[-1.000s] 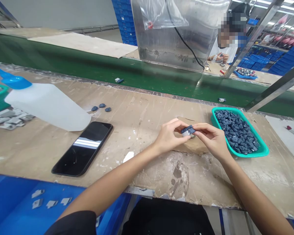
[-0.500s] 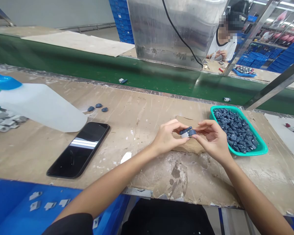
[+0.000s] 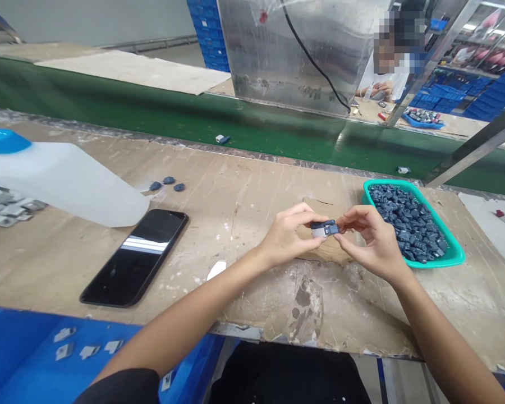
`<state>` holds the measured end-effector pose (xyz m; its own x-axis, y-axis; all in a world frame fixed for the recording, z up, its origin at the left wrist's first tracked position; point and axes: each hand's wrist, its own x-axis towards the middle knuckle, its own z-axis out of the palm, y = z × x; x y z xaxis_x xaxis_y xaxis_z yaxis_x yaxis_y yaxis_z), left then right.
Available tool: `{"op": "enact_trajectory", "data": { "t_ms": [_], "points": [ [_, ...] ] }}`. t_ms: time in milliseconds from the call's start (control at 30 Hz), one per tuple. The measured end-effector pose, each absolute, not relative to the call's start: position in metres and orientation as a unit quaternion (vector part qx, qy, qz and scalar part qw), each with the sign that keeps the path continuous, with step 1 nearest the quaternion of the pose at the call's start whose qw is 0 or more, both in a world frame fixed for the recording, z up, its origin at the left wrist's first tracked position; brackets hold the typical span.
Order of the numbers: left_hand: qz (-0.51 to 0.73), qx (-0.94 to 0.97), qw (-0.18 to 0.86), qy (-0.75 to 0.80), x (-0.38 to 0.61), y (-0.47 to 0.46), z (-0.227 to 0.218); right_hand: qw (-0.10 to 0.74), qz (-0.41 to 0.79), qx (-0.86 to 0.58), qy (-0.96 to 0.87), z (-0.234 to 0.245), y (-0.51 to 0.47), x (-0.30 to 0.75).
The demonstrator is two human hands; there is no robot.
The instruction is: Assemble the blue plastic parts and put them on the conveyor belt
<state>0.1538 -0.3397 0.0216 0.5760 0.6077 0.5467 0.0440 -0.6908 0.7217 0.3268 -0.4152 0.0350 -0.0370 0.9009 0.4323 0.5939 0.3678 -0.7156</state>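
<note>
Two hands at a work surface (image 3: 235, 247): the left hand (image 3: 287, 238) and right hand (image 3: 376, 240), fingers closed from both sides, pinch a dark blue part (image 3: 331, 229) against a pale metal piece (image 3: 317, 232), held over a cardboard scrap (image 3: 325, 255) beside a teal tray (image 3: 441, 262) of similar parts.

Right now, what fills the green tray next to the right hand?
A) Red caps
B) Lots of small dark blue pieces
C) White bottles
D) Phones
B. The teal plastic tray beside the right hand is heaped with small dark blue pieces.
</note>
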Motion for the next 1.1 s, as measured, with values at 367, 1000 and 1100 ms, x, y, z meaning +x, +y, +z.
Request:
{"op": "enact_trajectory", "data": {
  "t_ms": [367, 1000, 1100],
  "points": [
    [0.377, 0.874, 0.267, 0.154, 0.154, -0.338, 0.012, 0.374, 0.098, -0.568, -0.727, 0.034, -0.421, 0.325],
    [0.435, 0.866, 0.182, 0.165, 0.159, -0.349, 0.013, 0.537, 0.223, -0.563, -0.587, 0.031, -0.417, 0.311],
    [0.448, 0.865, 0.184, 0.131, 0.157, -0.350, 0.019, 0.556, 0.381, -0.501, -0.543, 0.037, -0.415, 0.318]
  ]
}}
